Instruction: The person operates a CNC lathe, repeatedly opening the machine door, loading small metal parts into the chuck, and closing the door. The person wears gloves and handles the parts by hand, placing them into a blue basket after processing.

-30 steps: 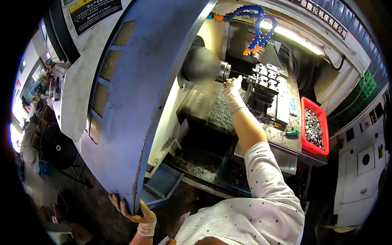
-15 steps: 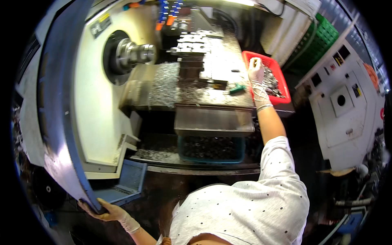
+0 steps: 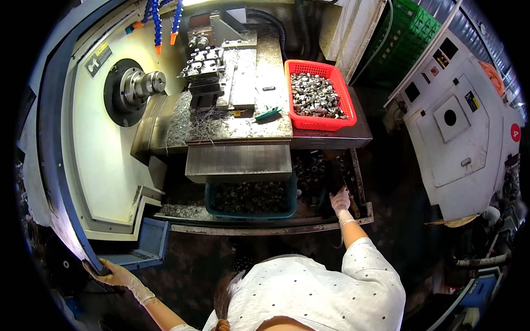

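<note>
My left hand grips the lower corner of the blue machine door. My right hand reaches down, fingers loosely open, at the dark bin of metal parts beside the teal crate.

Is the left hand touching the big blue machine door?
Touching. In the head view, the gloved left hand grips the bottom corner of the blue machine door, its fingers wrapped over the edge.
</note>
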A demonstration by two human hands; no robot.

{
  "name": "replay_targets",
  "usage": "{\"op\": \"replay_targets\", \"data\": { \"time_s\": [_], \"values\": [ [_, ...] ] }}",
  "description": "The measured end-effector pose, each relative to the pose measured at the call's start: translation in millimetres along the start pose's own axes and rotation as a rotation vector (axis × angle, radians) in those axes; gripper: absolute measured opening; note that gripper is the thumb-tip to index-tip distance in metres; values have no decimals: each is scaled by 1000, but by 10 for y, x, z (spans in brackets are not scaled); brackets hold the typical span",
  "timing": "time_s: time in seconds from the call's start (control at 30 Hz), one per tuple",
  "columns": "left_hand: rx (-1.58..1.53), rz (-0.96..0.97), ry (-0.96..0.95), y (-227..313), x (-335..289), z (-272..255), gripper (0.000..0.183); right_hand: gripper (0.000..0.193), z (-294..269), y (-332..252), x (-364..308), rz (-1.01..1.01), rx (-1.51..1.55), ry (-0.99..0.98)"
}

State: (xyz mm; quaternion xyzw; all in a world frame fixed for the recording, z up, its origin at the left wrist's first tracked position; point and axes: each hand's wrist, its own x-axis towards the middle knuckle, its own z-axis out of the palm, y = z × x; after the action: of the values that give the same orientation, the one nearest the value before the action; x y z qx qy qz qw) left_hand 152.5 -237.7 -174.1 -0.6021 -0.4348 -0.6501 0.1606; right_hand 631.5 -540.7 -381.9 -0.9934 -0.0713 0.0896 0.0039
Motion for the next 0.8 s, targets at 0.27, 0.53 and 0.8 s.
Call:
{"op": "replay_targets", "data": {
  "time_s": [0.27, 0.53, 0.8],
  "values": [
    [51, 13, -6, -10, -48, 49, 38, 29, 530, 334, 202, -594, -3024, 1632],
    [91, 45, -6, -66, -45, -125, 38, 41, -1698, -1465, -1013, 906, -3940, 1350],
    [3, 82, -45, -47, -41, 20, 41, 30, -1768, -4504, -1434, 711, -3711, 1481]
  ]
}}
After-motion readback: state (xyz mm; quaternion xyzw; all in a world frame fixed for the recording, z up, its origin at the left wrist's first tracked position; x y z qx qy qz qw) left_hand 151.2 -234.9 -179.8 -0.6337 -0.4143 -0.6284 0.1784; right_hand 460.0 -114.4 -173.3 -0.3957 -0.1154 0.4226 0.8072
